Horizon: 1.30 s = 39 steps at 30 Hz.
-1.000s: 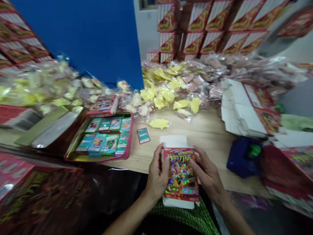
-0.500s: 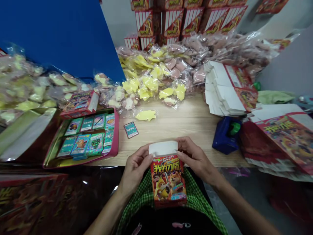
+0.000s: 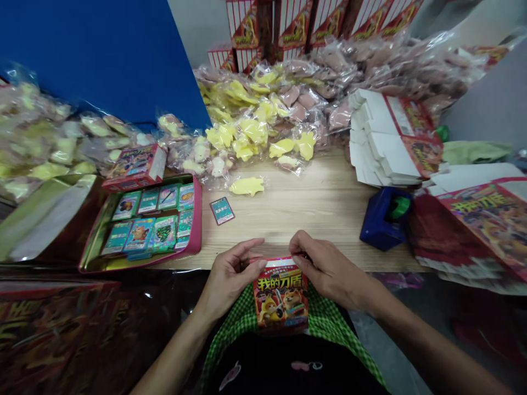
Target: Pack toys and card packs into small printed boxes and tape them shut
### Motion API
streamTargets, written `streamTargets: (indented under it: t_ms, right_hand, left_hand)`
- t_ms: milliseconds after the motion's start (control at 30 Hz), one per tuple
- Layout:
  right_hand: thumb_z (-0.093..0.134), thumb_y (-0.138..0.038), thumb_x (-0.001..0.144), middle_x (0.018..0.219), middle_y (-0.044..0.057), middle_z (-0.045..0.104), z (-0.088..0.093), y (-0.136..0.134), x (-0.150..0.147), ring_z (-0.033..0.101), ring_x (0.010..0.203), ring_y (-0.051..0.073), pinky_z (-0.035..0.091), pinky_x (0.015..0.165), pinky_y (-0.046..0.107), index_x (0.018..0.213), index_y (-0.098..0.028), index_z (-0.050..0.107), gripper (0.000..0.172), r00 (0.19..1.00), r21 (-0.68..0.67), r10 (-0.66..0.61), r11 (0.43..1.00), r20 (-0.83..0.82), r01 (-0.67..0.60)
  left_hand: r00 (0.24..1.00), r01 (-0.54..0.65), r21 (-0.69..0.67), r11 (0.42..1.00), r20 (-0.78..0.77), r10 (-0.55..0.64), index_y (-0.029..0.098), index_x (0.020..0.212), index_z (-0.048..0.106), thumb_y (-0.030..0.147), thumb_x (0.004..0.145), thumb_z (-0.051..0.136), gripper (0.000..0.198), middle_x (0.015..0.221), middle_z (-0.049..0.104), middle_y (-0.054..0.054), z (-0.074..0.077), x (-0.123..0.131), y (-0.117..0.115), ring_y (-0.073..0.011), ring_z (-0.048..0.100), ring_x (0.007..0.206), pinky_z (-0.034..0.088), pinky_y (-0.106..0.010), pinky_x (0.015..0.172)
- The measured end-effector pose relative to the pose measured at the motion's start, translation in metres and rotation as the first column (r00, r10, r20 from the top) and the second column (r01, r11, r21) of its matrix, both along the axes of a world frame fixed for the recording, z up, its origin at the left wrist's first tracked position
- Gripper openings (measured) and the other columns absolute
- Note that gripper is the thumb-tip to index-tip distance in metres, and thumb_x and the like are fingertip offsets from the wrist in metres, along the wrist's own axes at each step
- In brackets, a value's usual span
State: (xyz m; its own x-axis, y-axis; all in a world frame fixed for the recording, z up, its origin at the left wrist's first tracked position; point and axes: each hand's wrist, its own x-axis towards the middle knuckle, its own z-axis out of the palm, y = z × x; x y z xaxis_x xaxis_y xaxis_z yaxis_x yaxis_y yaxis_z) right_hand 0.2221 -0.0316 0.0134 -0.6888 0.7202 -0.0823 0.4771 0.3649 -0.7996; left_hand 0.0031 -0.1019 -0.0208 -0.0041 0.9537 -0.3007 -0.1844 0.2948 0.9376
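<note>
A red printed cardboard box (image 3: pixel 282 299) with cartoon characters and yellow lettering rests against my lap, its front facing up. My left hand (image 3: pixel 231 274) grips its upper left corner, thumb on the front edge and fingers behind, the forefinger stretched past the top. At the upper right corner, my right hand (image 3: pixel 325 269) is closed on the box with the thumb on the front edge and curled fingers behind. The white flap at the top is no longer visible, and the box's back is hidden.
A pink-rimmed tin (image 3: pixel 198 219) holds stacks of cards. One card (image 3: pixel 222 211) lies beside it, near a yellow bagged toy (image 3: pixel 247 186). A blue tape dispenser (image 3: pixel 382 219) and flattened boxes (image 3: pixel 382 142) are at right. Bagged toys (image 3: pixel 288 109) line the back.
The white top flap that stood up has folded down out of sight. The box top now tilts differently, its front looking shorter, and my right hand has curled more over the edge.
</note>
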Motion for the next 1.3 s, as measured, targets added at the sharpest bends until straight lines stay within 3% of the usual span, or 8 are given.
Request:
streamTargets:
  t_ms: [200, 400, 600, 700, 867, 1033, 1133, 1300]
  right_hand:
    - [0.041, -0.025, 0.101, 0.075, 0.0, 0.057, -0.007, -0.002, -0.002, 0.048, 0.065, 0.016, 0.032, 0.061, 0.03, 0.087, -0.022, 0.044, 0.015, 0.999, 0.024, -0.019, 1.0, 0.031, 0.018]
    - [0.037, -0.034, 0.107, 0.092, 0.003, 0.059, -0.011, -0.006, 0.009, 0.054, 0.081, 0.018, 0.042, 0.072, 0.034, 0.097, -0.022, 0.051, 0.021, 0.995, 0.001, 0.076, 0.997, -0.058, -0.076]
    - [0.04, -0.024, 0.106, 0.108, 0.008, 0.059, -0.031, -0.02, 0.012, 0.058, 0.098, 0.02, 0.048, 0.083, 0.036, 0.107, -0.022, 0.052, 0.012, 0.967, 0.14, 0.099, 0.988, -0.234, -0.067]
    - [0.039, -0.026, 0.107, 0.106, 0.007, 0.061, -0.028, -0.02, 0.013, 0.059, 0.097, 0.02, 0.048, 0.082, 0.035, 0.107, -0.022, 0.055, 0.016, 0.976, 0.105, 0.077, 0.993, -0.205, -0.056]
    - [0.037, -0.03, 0.107, 0.083, 0.001, 0.059, -0.008, -0.015, 0.017, 0.053, 0.071, 0.015, 0.039, 0.065, 0.029, 0.102, -0.021, 0.053, 0.02, 0.989, 0.01, -0.083, 0.996, -0.126, 0.085]
    - [0.042, -0.025, 0.103, 0.079, 0.0, 0.058, 0.008, -0.009, 0.015, 0.05, 0.069, 0.013, 0.038, 0.064, 0.028, 0.092, -0.02, 0.053, 0.016, 0.989, -0.018, -0.018, 1.0, -0.148, 0.016]
    - [0.047, -0.027, 0.1, 0.082, 0.001, 0.061, 0.01, -0.006, 0.016, 0.054, 0.071, 0.013, 0.04, 0.064, 0.027, 0.091, -0.019, 0.057, 0.015, 0.986, -0.099, 0.022, 0.994, -0.163, -0.039]
    - [0.054, -0.036, 0.097, 0.087, 0.002, 0.062, -0.002, 0.001, 0.022, 0.055, 0.074, 0.014, 0.043, 0.064, 0.027, 0.097, -0.019, 0.056, 0.017, 0.982, -0.288, 0.041, 0.953, -0.183, -0.093]
  left_hand:
    - [0.997, 0.006, 0.032, 0.999, -0.083, -0.004, 0.02, 0.103, 0.081, 0.045, 0.083, 0.078, 0.032, 0.095, 0.079, -0.006, -0.008, -0.004, -0.001, -0.0194, 0.07, 0.085, 0.055, -0.029, 0.079]
    - [0.945, 0.245, 0.212, 0.946, -0.268, -0.185, 0.025, 0.117, 0.077, 0.041, 0.091, 0.07, 0.031, 0.113, 0.077, -0.01, -0.003, -0.013, -0.005, -0.0257, 0.071, 0.101, 0.055, -0.037, 0.09]
    - [0.929, 0.204, 0.34, 0.918, -0.364, -0.071, 0.028, 0.105, 0.08, 0.027, 0.086, 0.076, 0.019, 0.107, 0.078, -0.009, -0.008, -0.009, -0.009, -0.0234, 0.072, 0.096, 0.057, -0.036, 0.087]
    - [0.93, 0.212, 0.298, 0.931, -0.355, -0.098, 0.025, 0.105, 0.08, 0.029, 0.087, 0.074, 0.019, 0.108, 0.077, -0.008, -0.006, -0.006, -0.009, -0.0223, 0.071, 0.098, 0.055, -0.033, 0.088]
    - [0.936, 0.177, 0.13, 0.976, -0.328, -0.126, 0.019, 0.121, 0.071, 0.039, 0.091, 0.069, 0.036, 0.084, 0.071, -0.003, 0.008, 0.002, -0.009, -0.0147, 0.063, 0.072, 0.049, -0.023, 0.068]
    - [0.947, 0.28, 0.065, 0.958, -0.181, -0.265, 0.023, 0.137, 0.06, 0.044, 0.09, 0.07, 0.052, 0.115, 0.069, -0.007, 0.02, 0.001, -0.01, -0.0223, 0.065, 0.101, 0.051, -0.028, 0.086]
    - [0.972, 0.235, 0.044, 0.971, -0.017, -0.234, 0.022, 0.124, 0.068, 0.049, 0.094, 0.064, 0.04, 0.113, 0.071, -0.006, 0.013, -0.003, -0.01, -0.0216, 0.064, 0.102, 0.049, -0.027, 0.088]
    - [0.979, 0.206, 0.012, 0.979, 0.0, -0.206, 0.025, 0.12, 0.071, 0.039, 0.093, 0.07, 0.03, 0.105, 0.074, -0.002, -0.003, -0.008, -0.012, -0.0153, 0.064, 0.094, 0.049, -0.023, 0.084]
